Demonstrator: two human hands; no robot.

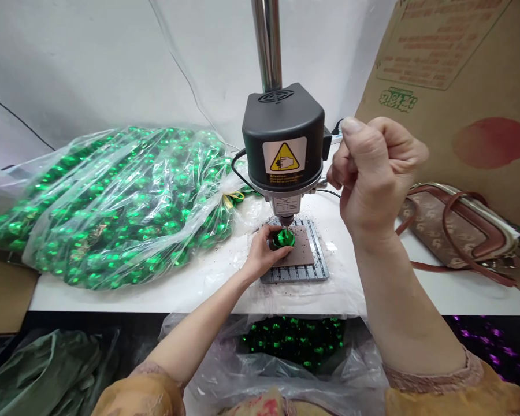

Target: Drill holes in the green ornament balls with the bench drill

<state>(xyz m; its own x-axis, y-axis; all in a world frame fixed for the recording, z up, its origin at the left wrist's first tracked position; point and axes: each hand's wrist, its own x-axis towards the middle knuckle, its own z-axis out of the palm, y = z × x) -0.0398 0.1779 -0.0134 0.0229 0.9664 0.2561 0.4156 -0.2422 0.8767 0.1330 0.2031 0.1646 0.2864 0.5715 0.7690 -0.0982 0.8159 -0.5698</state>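
Under a small black drill press (283,138), my left hand (264,251) pinches a shiny green ball (284,237) between thumb and fingers. The drill chuck (286,220) sits directly over the ball, with the bit at its top; whether it has entered cannot be told. A brown square board (301,248) lies beneath the ball on the grey slotted base (318,268). At the drill's right side my right hand (377,167) is raised and closed in a fist around the drill press handle, mostly hidden by the fingers.
A large clear bag of green shiny balls (125,214) fills the table's left side. Below the table edge, more green balls (294,341) lie in an open plastic bag. A brown handbag (459,225) and large cardboard (442,110) stand at right. Dark crumbs surround the base.
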